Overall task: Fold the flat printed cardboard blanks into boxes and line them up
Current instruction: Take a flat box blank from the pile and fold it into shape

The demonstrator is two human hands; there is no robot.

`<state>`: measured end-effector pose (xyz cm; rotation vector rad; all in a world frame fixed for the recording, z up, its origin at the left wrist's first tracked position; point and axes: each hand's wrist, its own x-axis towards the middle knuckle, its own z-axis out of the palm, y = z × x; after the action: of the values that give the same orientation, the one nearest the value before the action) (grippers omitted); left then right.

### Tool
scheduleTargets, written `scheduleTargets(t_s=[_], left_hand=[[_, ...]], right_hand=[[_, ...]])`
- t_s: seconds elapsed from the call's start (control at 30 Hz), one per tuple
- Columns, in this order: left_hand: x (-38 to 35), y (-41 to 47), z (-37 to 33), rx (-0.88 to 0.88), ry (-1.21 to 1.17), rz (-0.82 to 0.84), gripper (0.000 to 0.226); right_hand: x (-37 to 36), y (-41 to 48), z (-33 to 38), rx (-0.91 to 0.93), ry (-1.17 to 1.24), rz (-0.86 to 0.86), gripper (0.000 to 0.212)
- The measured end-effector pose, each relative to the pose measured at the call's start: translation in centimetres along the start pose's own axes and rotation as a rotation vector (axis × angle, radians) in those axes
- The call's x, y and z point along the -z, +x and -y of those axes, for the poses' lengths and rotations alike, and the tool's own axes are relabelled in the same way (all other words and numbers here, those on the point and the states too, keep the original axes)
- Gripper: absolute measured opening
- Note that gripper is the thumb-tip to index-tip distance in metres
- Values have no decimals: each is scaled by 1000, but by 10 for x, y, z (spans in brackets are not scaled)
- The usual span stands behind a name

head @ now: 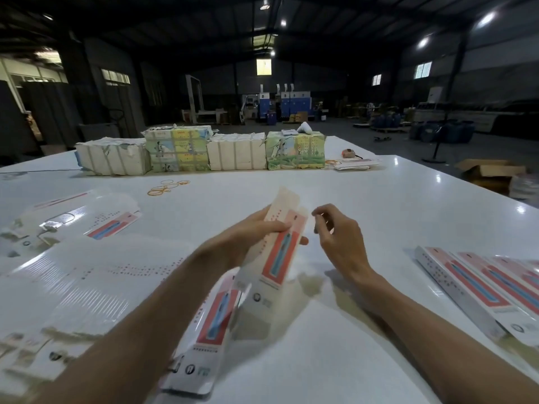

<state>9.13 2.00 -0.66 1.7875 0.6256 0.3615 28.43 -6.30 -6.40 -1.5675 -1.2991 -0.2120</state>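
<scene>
Fingers [275, 226] of the left hand [253, 233] wrap round a long half-folded box [280, 252], with the thumb behind it. The box stands tilted, its low end on the table and its top flap sticking up. The right hand [341, 237] hangs just beside that flap with its fingers bent loosely and nothing in them.

The big white table [393, 199] has lots of bare room past the hands and off to the right, up to its slanting right edge. Four tied bundles [204, 150] sit in a line along the far edge, like a wall. A wide pile of flat blanks [87, 278] fills the left side, close to the left arm. A row of done boxes [481, 287] lies side by side at the right, well apart from the right hand. One more box [210, 325] lies under the left arm, touching the held box at its low end. Some rubber bands [166, 188] lie loose between the hands and the bundles. A small tape measure [348, 153] sits near the far right corner.
</scene>
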Motion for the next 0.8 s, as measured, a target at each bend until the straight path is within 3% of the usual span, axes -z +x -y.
scheduleTargets(t_s=[0.13, 0.23, 0.43, 0.67, 0.8], left_hand=[[-23, 14, 39, -58, -219, 34, 54], [-28, 19, 57, -85, -326, 1, 61], [-32, 23, 60, -151, -316, -135, 50], [-29, 12, 61, -40, -549, 56, 72], [-28, 12, 58, -22, -570, 131, 74]], right_hand=[[-1, 4, -4, 127, 33, -46, 14], [-8, 1, -5, 211, -121, 106, 28], [-8, -1, 4, 225, -164, 208, 34], [-6, 8, 7, 70, 70, 217, 10], [2, 14, 11, -85, 248, 253, 11]])
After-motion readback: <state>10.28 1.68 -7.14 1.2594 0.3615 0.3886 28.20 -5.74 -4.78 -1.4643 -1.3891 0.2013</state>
